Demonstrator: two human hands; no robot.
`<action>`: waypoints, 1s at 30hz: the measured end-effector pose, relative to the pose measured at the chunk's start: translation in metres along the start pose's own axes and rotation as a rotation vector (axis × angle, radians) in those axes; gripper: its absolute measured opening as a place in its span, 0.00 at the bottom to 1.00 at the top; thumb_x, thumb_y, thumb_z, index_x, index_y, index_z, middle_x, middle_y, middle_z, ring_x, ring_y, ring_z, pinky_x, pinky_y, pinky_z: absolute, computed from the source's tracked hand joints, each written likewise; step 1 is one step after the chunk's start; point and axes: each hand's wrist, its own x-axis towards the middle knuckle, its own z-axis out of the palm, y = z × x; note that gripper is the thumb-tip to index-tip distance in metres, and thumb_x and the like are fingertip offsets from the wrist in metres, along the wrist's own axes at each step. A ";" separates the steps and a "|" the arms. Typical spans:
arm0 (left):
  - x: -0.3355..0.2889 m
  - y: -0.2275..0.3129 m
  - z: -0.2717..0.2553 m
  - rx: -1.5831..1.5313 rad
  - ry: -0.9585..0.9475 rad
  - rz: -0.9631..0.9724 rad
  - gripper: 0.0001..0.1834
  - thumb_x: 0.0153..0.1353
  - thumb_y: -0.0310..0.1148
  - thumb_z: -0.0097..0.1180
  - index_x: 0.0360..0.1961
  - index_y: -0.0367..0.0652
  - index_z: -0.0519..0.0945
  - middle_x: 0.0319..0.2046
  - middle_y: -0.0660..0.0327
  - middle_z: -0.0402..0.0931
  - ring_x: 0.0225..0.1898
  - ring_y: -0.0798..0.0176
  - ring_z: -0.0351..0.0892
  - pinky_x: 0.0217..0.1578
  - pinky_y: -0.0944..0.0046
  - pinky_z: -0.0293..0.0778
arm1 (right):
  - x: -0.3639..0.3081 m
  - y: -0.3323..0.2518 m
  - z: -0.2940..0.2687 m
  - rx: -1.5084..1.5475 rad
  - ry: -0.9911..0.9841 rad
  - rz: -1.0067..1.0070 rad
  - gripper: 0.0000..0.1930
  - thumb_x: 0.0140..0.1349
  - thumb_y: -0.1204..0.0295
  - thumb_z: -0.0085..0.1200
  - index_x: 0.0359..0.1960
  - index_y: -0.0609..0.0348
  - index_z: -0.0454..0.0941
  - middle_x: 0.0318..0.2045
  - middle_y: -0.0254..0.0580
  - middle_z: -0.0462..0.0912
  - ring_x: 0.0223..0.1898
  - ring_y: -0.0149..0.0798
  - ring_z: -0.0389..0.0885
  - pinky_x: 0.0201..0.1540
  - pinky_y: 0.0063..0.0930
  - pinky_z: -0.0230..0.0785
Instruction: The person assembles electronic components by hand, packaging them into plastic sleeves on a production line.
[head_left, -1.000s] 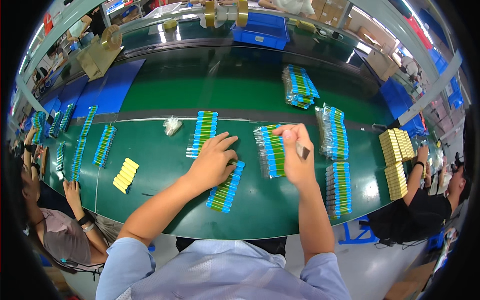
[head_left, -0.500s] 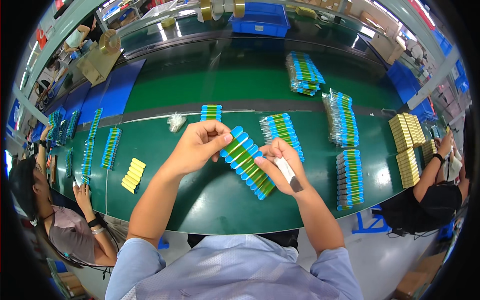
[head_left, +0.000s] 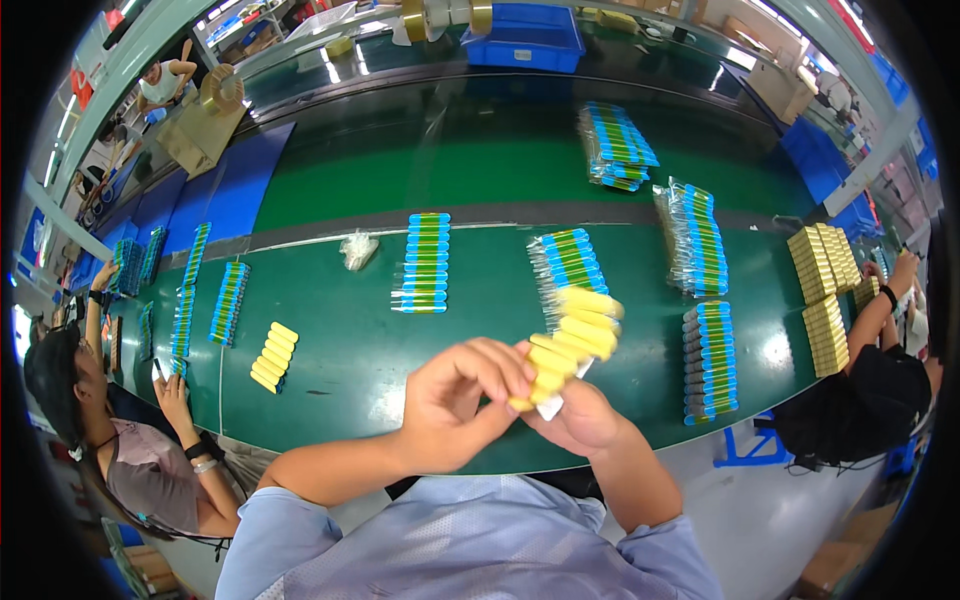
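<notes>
Both my hands hold a row of yellow round-ended sticks, joined side by side and slightly blurred. My left hand pinches its near end between thumb and fingers. From beneath, my right hand grips the row, its fingers partly hidden. A small white piece shows between the row and my right palm. Beyond my hands lies a blue-and-green row of sticks on the green table. Another blue-and-green stack, with clear wrapping at its left side, lies just behind the held row.
A yellow row and a crumpled clear plastic clump lie to the left. On the right are wrapped stacks, a grey-edged row and yellow blocks. A blue bin stands far back. Co-workers sit at both sides.
The held row has turned over from its blue-and-green face to its yellow face. Both hands have come nearer to me, uncovering the blue-and-green row behind them.
</notes>
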 end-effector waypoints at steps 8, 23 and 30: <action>-0.033 -0.003 0.000 -0.089 -0.091 -0.237 0.09 0.64 0.14 0.57 0.39 0.40 0.75 0.43 0.56 0.80 0.56 0.58 0.78 0.61 0.55 0.72 | -0.002 0.002 -0.006 -0.191 -0.146 -0.188 0.19 0.76 0.51 0.43 0.47 0.56 0.72 0.61 0.62 0.73 0.63 0.48 0.73 0.64 0.45 0.69; 0.031 -0.037 -0.163 1.530 -0.258 -0.184 0.27 0.63 0.35 0.63 0.63 0.38 0.75 0.69 0.44 0.65 0.71 0.39 0.61 0.71 0.39 0.55 | 0.012 -0.034 -0.031 -0.636 0.173 -0.006 0.13 0.71 0.80 0.45 0.53 0.60 0.76 0.44 0.37 0.84 0.44 0.30 0.83 0.46 0.24 0.76; -0.010 0.001 -0.105 1.509 -0.572 -0.030 0.31 0.61 0.55 0.62 0.56 0.42 0.82 0.60 0.50 0.74 0.56 0.51 0.73 0.54 0.53 0.69 | 0.015 -0.033 -0.030 -0.266 0.335 0.152 0.15 0.76 0.58 0.45 0.48 0.58 0.73 0.40 0.47 0.84 0.37 0.46 0.87 0.38 0.45 0.83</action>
